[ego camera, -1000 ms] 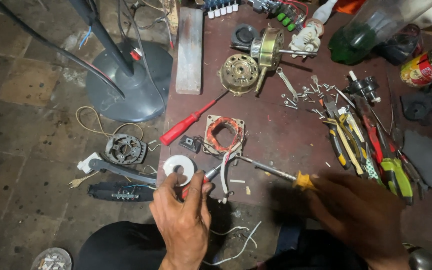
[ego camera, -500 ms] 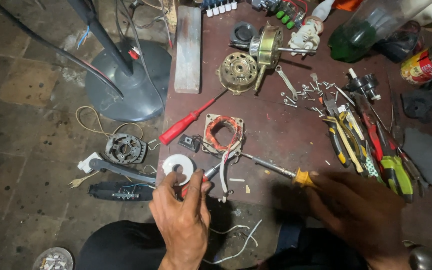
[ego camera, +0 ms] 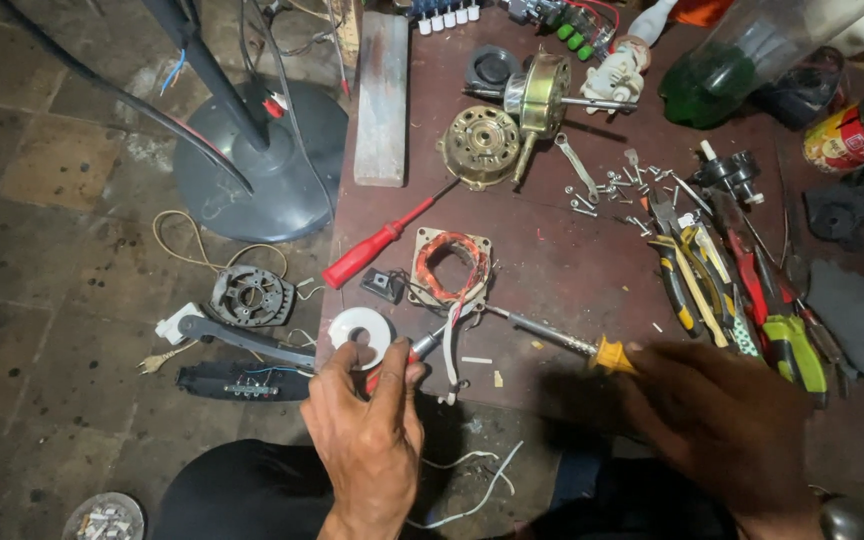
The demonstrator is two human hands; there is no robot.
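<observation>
Low in the centre of the frame, the left hand [ego camera: 367,440] pinches a white tape roll [ego camera: 360,331] together with a red-handled tool [ego camera: 414,352]. The right hand [ego camera: 722,430], blurred at lower right, grips the yellow handle of a screwdriver [ego camera: 582,346]. Its shaft runs up-left toward the stator [ego camera: 452,265], which lies just above the left hand, the nearer of the two. White wires [ego camera: 450,350] trail from the stator down between them.

A red-handled screwdriver [ego camera: 367,252] lies near the tabletop's [ego camera: 552,260] left edge; a grey wooden block [ego camera: 383,95] and motor housings [ego camera: 480,146] sit toward its far edge.
</observation>
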